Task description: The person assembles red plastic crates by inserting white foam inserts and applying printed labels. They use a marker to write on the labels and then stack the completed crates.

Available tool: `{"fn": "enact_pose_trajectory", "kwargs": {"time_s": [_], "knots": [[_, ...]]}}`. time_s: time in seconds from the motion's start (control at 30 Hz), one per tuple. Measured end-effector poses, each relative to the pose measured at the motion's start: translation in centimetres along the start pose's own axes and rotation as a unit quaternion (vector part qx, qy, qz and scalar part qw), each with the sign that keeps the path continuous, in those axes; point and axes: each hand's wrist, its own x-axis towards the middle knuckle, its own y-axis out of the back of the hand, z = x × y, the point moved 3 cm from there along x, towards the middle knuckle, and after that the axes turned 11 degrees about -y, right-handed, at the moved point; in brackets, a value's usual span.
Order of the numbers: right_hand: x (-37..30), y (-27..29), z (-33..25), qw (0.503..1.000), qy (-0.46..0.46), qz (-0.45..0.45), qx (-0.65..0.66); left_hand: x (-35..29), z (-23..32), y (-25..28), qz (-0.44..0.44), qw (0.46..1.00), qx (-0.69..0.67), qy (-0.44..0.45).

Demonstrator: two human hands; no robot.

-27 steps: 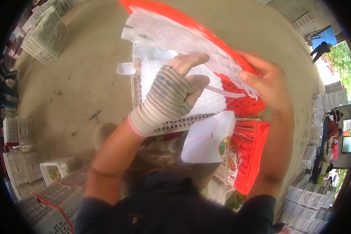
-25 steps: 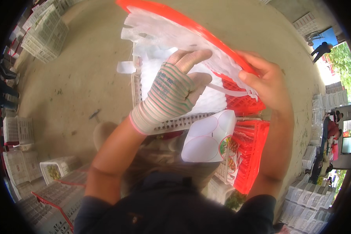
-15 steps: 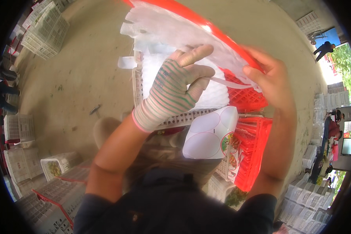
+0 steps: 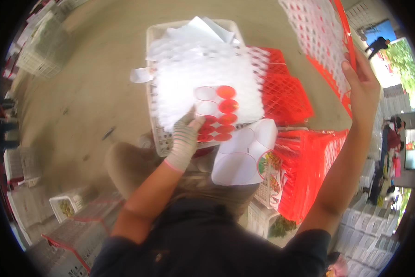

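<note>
My left hand (image 4: 184,142), in a striped knit glove with bare fingertips, pinches the left edge of a sticker sheet (image 4: 226,118). Round red stickers cover most of that sheet; pale ovals show at its upper left. Beneath it lies a stack of white foam netting (image 4: 180,87) on a white plastic crate (image 4: 153,134). Up at the right, my bare right hand (image 4: 362,76) grips the rim of a red plastic basket (image 4: 327,78), which is tilted and lined with white foam netting. The basket runs past the picture's top edge.
Red mesh baskets (image 4: 288,99) lie right of the foam, with more red baskets (image 4: 304,171) stacked nearer me. A white sheet with large ovals (image 4: 237,157) rests before my lap. White crates (image 4: 43,46) stand far left, and stacked crates (image 4: 360,235) at the right. People are at the far right.
My right hand has swung the red basket up and right, away from the foam stack. My left hand has dropped from the basket to the sticker sheet, which is now in sight.
</note>
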Motion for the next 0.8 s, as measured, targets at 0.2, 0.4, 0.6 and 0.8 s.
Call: {"fn": "enact_pose_trajectory", "kwargs": {"time_s": [0.2,0.4,0.6,0.8], "knots": [[-9.8,8.8,1.5,0.916,0.084,0.184,-0.345,-1.4,-1.4,2.4,-0.097,0.826,0.362,-0.421],[-25.2,16.5,14.7,0.820,-0.103,0.242,-0.509,-2.1,1.0,0.2,-0.067,0.996,0.012,-0.062],[-35.2,16.3,24.6,0.847,-0.312,0.043,-0.429,-2.4,1.4,1.0,-0.124,0.965,0.217,-0.085],[-26.6,9.9,18.0,0.891,-0.212,0.121,-0.383,-2.3,1.7,2.1,-0.081,0.994,0.077,-0.012]]}}
